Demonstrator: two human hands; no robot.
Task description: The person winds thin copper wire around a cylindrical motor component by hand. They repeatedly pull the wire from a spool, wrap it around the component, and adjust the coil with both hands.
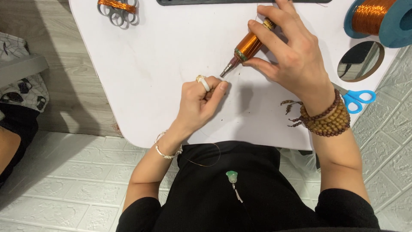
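While our right hand (286,51) grips the copper-wire-wound cylindrical tool (247,46) tilted above the white table (163,56), its metal tip points toward our left hand (201,101). We keep left fingers pinched together beside that tip. Blue-handled scissors (357,99) lie near the right wrist.

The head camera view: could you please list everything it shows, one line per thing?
white table: one, white, across the upper frame
copper-wound tool: one, orange with a metal tip, in the right hand
copper wire spool: one, orange wire on a blue reel, top right corner
wire coil on rings: one, orange and silver, top left of the table
scissors: one, blue handles, right table edge
dark strip: one, black, top edge
round hole: one, in the table at right
green pendant: one, on the black top
left hand: fist, white ring, silver bracelet
right hand: brown bead bracelets
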